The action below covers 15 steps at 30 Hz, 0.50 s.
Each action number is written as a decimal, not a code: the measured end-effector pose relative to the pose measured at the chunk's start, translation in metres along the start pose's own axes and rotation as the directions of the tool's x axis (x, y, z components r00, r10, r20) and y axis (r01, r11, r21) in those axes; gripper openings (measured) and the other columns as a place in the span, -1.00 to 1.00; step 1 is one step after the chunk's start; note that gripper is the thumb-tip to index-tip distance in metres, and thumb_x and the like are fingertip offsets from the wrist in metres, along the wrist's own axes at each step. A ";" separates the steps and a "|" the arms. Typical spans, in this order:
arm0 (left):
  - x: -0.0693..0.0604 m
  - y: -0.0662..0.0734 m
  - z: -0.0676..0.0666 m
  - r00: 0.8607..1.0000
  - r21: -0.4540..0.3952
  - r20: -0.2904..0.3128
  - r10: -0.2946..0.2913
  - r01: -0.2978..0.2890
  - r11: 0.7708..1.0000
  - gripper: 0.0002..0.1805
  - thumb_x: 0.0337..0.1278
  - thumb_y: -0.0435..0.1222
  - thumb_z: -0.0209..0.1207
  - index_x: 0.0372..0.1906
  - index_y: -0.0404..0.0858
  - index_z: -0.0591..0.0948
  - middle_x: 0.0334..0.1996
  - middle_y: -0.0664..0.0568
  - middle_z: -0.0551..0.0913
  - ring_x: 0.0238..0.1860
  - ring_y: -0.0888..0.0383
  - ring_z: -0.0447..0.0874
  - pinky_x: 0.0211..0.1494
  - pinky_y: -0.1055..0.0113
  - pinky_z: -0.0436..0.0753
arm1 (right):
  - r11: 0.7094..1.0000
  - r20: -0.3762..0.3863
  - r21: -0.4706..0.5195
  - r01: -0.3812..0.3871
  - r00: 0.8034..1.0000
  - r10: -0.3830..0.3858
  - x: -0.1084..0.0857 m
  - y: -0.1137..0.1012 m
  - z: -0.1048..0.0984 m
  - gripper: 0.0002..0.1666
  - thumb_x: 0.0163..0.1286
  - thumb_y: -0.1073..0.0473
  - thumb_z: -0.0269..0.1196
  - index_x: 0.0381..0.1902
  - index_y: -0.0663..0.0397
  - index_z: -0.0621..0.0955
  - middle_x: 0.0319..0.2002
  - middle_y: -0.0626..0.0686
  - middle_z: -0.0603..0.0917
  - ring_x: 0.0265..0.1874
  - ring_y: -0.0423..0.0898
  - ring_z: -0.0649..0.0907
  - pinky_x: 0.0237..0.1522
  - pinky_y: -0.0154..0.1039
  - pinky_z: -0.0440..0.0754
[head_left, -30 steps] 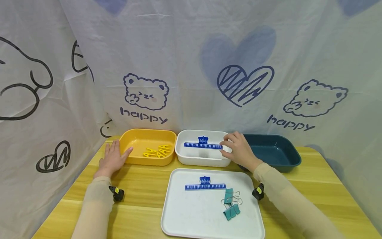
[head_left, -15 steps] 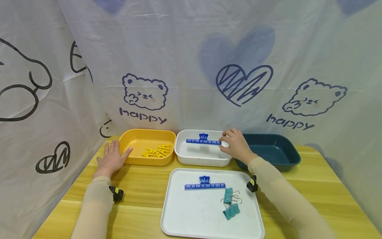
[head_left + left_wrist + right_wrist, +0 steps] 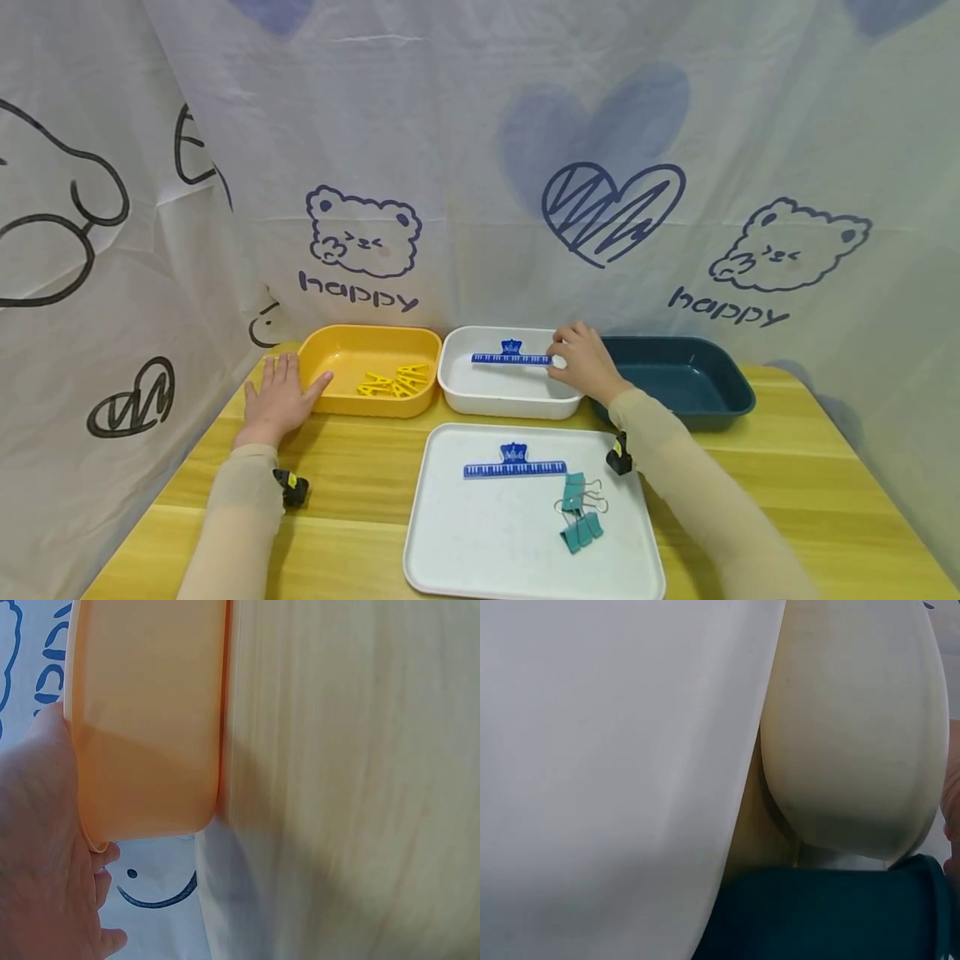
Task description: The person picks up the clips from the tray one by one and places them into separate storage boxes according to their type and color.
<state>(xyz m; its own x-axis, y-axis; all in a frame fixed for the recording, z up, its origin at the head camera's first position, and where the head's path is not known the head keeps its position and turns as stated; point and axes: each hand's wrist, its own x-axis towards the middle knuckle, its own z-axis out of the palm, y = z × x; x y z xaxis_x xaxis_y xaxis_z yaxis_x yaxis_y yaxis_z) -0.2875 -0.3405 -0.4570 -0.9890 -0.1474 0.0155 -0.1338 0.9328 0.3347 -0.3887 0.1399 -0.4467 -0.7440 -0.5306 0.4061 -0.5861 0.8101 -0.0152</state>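
In the head view my right hand [image 3: 587,365] pinches the right end of a blue clip with a piano-key pattern [image 3: 510,359], at the white bin [image 3: 510,407]. Whether the clip touches the bin's floor I cannot tell. My left hand [image 3: 276,398] rests against the left end of the yellow bin [image 3: 375,405], fingers spread and thumb at the rim. Several yellow clothespins [image 3: 393,384] lie in that bin. A second blue piano-key clip [image 3: 514,468] and teal binder clips [image 3: 581,512] lie on the white tray [image 3: 480,550]. The right wrist view shows little of the hand.
A dark teal bin [image 3: 678,404] stands right of the white bin, under my right forearm's reach. All three bins line up against a printed white curtain [image 3: 480,250]. The wooden table [image 3: 345,492] extends on both sides of the tray.
The right hand has shifted slightly left with the blue clip, which rose and then dipped a little; its face now shows narrower. The right forearm swung left. The left hand stays put.
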 end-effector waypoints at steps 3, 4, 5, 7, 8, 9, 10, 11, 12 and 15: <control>0.000 0.000 0.000 1.000 0.003 -0.002 0.003 -0.003 1.000 0.16 0.25 0.44 -0.43 0.51 -0.48 -0.22 0.51 -0.45 -0.28 0.53 -0.38 -0.42 0.42 -0.43 -0.39 | 1.000 0.034 -0.018 -0.008 0.999 0.008 0.004 -0.002 0.002 -0.75 0.19 0.02 0.40 -0.20 -0.01 0.76 -0.08 0.06 0.62 -0.07 0.03 0.45 -0.02 -0.04 0.42; -0.001 0.000 0.001 1.000 0.004 -0.003 0.004 -0.004 1.000 0.16 0.25 0.44 -0.42 0.51 -0.48 -0.21 0.51 -0.45 -0.28 0.53 -0.38 -0.42 0.43 -0.42 -0.39 | 1.000 0.044 -0.026 -0.009 0.999 0.010 0.005 -0.002 0.003 -0.75 0.20 0.02 0.40 -0.20 -0.01 0.76 -0.08 0.06 0.62 -0.07 0.03 0.45 -0.02 -0.04 0.42; -0.001 0.000 0.001 1.000 0.004 -0.005 0.005 -0.005 1.000 0.16 0.25 0.44 -0.42 0.51 -0.48 -0.21 0.51 -0.45 -0.27 0.53 -0.38 -0.42 0.43 -0.42 -0.38 | 0.999 0.053 -0.038 -0.010 0.999 0.012 0.006 -0.003 0.004 -0.74 0.21 0.01 0.39 -0.19 -0.02 0.76 -0.08 0.06 0.62 -0.07 0.03 0.45 -0.03 -0.04 0.42; 0.000 -0.001 0.002 1.000 0.004 -0.008 0.006 -0.006 1.000 0.16 0.25 0.44 -0.42 0.51 -0.48 -0.20 0.51 -0.45 -0.27 0.53 -0.38 -0.42 0.43 -0.42 -0.37 | 0.998 0.068 -0.057 -0.011 0.998 0.015 0.008 -0.004 0.005 -0.74 0.21 0.00 0.38 -0.19 -0.02 0.76 -0.08 0.06 0.61 -0.07 0.03 0.44 -0.05 -0.04 0.41; 0.000 -0.001 0.002 1.000 0.002 -0.008 0.006 -0.006 1.000 0.16 0.25 0.44 -0.42 0.51 -0.48 -0.20 0.51 -0.45 -0.27 0.53 -0.38 -0.43 0.44 -0.41 -0.37 | 0.998 0.073 -0.063 -0.013 0.997 0.017 0.009 -0.004 0.006 -0.73 0.21 -0.01 0.38 -0.19 -0.03 0.76 -0.09 0.05 0.61 -0.07 0.03 0.44 -0.05 -0.05 0.41; 0.000 -0.001 0.002 1.000 0.002 -0.010 0.006 -0.006 1.000 0.16 0.25 0.44 -0.42 0.51 -0.48 -0.20 0.51 -0.45 -0.27 0.53 -0.38 -0.42 0.44 -0.41 -0.37 | 0.998 0.077 -0.068 -0.014 0.997 0.019 0.009 -0.005 0.007 -0.73 0.21 -0.01 0.38 -0.19 -0.03 0.76 -0.09 0.05 0.61 -0.08 0.02 0.44 -0.06 -0.05 0.40; 0.000 -0.001 0.002 1.000 0.001 -0.011 0.006 -0.006 1.000 0.16 0.25 0.44 -0.42 0.51 -0.48 -0.20 0.51 -0.45 -0.26 0.53 -0.38 -0.42 0.44 -0.41 -0.37 | 0.997 0.082 -0.074 -0.015 0.996 0.021 0.010 -0.005 0.007 -0.73 0.22 -0.01 0.38 -0.19 -0.03 0.76 -0.09 0.05 0.61 -0.09 0.02 0.44 -0.06 -0.06 0.40; 0.000 -0.001 0.002 1.000 -0.001 -0.011 0.005 -0.006 1.000 0.16 0.24 0.44 -0.42 0.51 -0.48 -0.20 0.51 -0.45 -0.26 0.53 -0.38 -0.43 0.44 -0.41 -0.37 | 0.997 0.087 -0.077 -0.019 0.996 0.026 0.011 -0.006 0.008 -0.73 0.22 -0.01 0.38 -0.19 -0.03 0.77 -0.10 0.04 0.61 -0.09 0.01 0.43 -0.06 -0.06 0.40; 0.000 -0.001 0.002 1.000 -0.002 -0.011 0.005 -0.005 1.000 0.16 0.25 0.44 -0.42 0.51 -0.48 -0.20 0.51 -0.45 -0.26 0.53 -0.38 -0.43 0.44 -0.41 -0.37 | 0.997 0.090 -0.076 -0.022 0.995 0.029 0.011 -0.006 0.008 -0.74 0.21 -0.01 0.39 -0.19 -0.02 0.77 -0.10 0.05 0.61 -0.10 0.01 0.43 -0.07 -0.07 0.40; -0.001 0.000 0.002 1.000 -0.006 -0.011 0.005 -0.005 1.000 0.15 0.25 0.43 -0.41 0.51 -0.49 -0.20 0.51 -0.45 -0.26 0.53 -0.38 -0.42 0.44 -0.41 -0.37 | 0.996 0.106 -0.081 -0.029 0.994 0.038 0.013 -0.007 0.010 -0.74 0.22 -0.01 0.39 -0.20 -0.02 0.76 -0.11 0.05 0.60 -0.11 0.00 0.42 -0.08 -0.08 0.39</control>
<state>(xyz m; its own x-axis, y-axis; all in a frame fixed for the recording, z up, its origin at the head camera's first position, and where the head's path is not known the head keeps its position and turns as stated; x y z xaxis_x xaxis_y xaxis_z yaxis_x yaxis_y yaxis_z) -0.2869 -0.3399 -0.4588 -0.9888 -0.1468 0.0274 -0.1288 0.9314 0.3405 -0.3972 0.1247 -0.4505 -0.7953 -0.5231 0.3063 -0.5361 0.8428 0.0472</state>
